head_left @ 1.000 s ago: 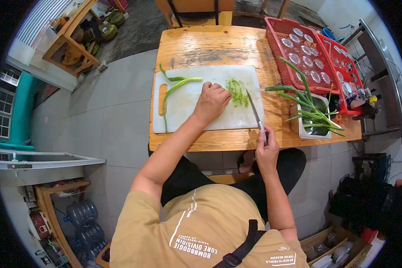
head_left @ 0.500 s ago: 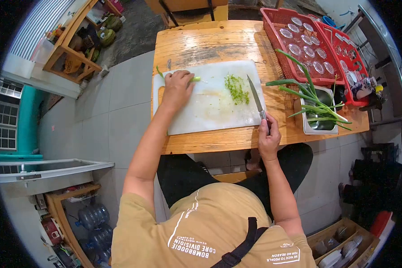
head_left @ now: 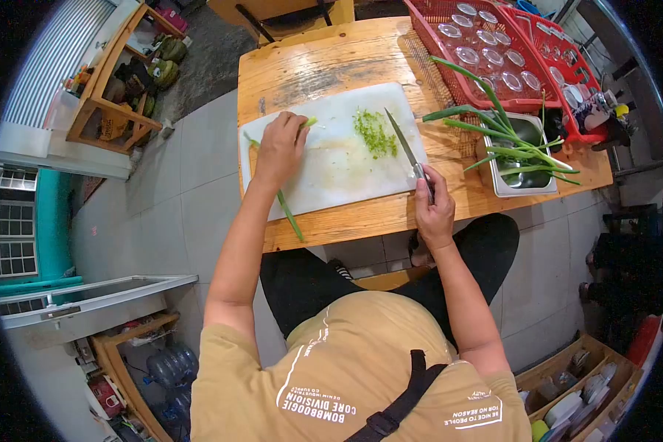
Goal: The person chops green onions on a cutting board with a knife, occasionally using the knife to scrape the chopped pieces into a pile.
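Note:
My left hand (head_left: 281,149) is closed around a green onion (head_left: 289,215) at the left side of the white cutting board (head_left: 331,166). One cut end shows past my fingertips, and green leaves reach out beyond the board's near edge. My right hand (head_left: 435,209) grips the handle of a knife (head_left: 404,139), whose blade lies over the right part of the board, pointing away from me. Between my hands, nearer the blade, is a patch of chopped green onion (head_left: 376,133).
Right of the board, whole green onions (head_left: 504,136) lie across a metal container (head_left: 527,188). Behind them, red baskets (head_left: 460,88) hold upturned glasses. The wooden table (head_left: 309,65) extends beyond the board, with a chair (head_left: 283,11) at its far side.
The view has shifted, so the table sits higher and further left. Long green leaves now show below my left hand, past the board's near edge. Both hands keep their holds.

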{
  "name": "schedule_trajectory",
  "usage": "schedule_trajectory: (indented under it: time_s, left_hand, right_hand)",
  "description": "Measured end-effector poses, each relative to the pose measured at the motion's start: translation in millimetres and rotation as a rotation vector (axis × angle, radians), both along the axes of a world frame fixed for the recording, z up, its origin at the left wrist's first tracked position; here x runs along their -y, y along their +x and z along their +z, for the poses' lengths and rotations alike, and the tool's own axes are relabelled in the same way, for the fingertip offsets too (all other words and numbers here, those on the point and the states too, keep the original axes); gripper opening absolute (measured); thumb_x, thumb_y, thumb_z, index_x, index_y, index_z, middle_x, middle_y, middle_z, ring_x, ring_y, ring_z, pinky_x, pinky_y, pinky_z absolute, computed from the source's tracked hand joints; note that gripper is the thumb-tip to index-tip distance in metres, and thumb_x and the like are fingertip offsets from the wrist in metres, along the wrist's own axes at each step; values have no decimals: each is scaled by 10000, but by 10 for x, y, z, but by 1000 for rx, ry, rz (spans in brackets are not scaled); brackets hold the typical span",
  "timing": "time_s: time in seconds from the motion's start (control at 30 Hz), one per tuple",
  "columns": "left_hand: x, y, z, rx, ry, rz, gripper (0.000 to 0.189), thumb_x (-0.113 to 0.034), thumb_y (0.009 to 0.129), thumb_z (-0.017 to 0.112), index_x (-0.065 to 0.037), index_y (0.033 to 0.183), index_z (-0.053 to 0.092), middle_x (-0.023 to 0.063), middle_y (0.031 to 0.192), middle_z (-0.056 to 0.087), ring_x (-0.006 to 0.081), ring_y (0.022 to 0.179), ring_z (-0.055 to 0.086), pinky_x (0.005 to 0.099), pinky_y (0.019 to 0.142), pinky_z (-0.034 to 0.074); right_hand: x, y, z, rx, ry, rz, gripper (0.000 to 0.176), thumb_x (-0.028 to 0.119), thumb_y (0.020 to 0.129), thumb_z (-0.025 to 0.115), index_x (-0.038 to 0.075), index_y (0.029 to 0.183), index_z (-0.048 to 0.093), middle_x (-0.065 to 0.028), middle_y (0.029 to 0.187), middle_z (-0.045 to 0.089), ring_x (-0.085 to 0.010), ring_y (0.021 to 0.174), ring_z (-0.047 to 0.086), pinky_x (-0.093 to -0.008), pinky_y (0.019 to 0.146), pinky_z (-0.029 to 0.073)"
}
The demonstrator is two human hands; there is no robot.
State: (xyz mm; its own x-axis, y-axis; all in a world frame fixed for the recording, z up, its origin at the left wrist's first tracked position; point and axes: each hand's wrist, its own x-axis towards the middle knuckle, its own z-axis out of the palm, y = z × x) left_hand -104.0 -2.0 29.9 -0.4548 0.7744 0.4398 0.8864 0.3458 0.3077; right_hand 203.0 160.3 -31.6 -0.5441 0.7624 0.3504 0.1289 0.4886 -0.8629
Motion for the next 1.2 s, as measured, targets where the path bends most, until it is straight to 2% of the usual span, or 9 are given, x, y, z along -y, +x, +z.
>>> schedule_trajectory:
  time_s: [0.07, 0.23, 0.3, 0.37, 0.43, 0.53, 0.67, 0.93, 1.2]
  left_hand:
    - [-6, 190, 14, 55, 111, -82, 182, -59, 947, 770, -19, 1116, 719, 161, 1098, 676, 382, 1029, 677, 474, 907, 556]
    - [-51, 652, -29, 94, 99, -133, 172, -35, 936, 766, -30, 1103, 726, 163, 1100, 678, 371, 1038, 683, 464, 898, 572]
    - [-70, 760, -133, 142, 72, -124, 202, -84, 975, 750, -38, 1170, 728, 173, 1156, 681, 380, 1093, 682, 463, 948, 563]
    - [-113, 826, -235, 139, 88, -128, 192, -74, 946, 763, -47, 1135, 740, 156, 1102, 679, 363, 1061, 677, 463, 929, 558]
    - [-149, 873, -269, 132, 108, -126, 184, -64, 918, 777, -56, 1100, 752, 138, 1048, 677, 345, 1029, 672, 463, 909, 553]
    - [-180, 944, -264, 82, 63, -101, 172, -89, 913, 782, -75, 1084, 775, 117, 1026, 676, 322, 1031, 655, 453, 916, 532]
    - [-240, 990, -260, 123, 10, 1, 161, -120, 913, 784, -88, 1070, 794, 116, 1041, 688, 329, 1037, 646, 457, 925, 522]
    - [-330, 1121, -332, 188, 59, 103, 155, -164, 927, 785, -108, 1068, 812, 122, 1081, 704, 335, 1070, 633, 479, 972, 491]
    - [-379, 1158, -388, 197, 98, 188, 132, -180, 923, 790, -111, 1034, 813, 109, 1071, 703, 321, 1054, 632, 466, 970, 481]
  right_hand:
    - [-3, 3, 18, -11, 3, 7, 308, 206, 1103, 659, 64, 1376, 674, -199, 1066, 782, -329, 869, 771, -413, 777, 594]
    - [79, 66, 257, 40, -84, 46, 333, 204, 1119, 636, 70, 1422, 662, -223, 1053, 774, -317, 880, 767, -402, 797, 585]
    - [185, 84, 307, 44, -86, 52, 377, 188, 1128, 613, 85, 1490, 630, -233, 1063, 771, -316, 892, 765, -393, 819, 581]
    - [322, 99, 398, 50, -135, 99, 430, 189, 1137, 586, 104, 1559, 585, -234, 1076, 771, -323, 900, 763, -389, 842, 580]
    - [431, 158, 535, 92, -170, 132, 462, 209, 1149, 554, 120, 1603, 548, -268, 1180, 763, -368, 1006, 775, -412, 904, 581]
    - [549, 206, 644, 187, -277, 213, 469, 217, 1160, 508, 111, 1617, 524, -322, 1390, 684, -447, 1252, 703, -461, 1034, 558]
    - [639, 194, 511, 162, -188, 192, 480, 198, 1159, 507, 110, 1630, 502, -314, 1380, 691, -458, 1245, 701, -466, 1028, 561]
    - [731, 151, 422, 168, -89, 205, 509, 156, 1128, 558, 137, 1633, 504, -276, 1153, 714, -469, 1012, 708, -510, 893, 571]
    - [778, 126, 333, 201, -56, 216, 529, 168, 1126, 563, 152, 1648, 482, -249, 1133, 713, -450, 977, 715, -508, 844, 577]
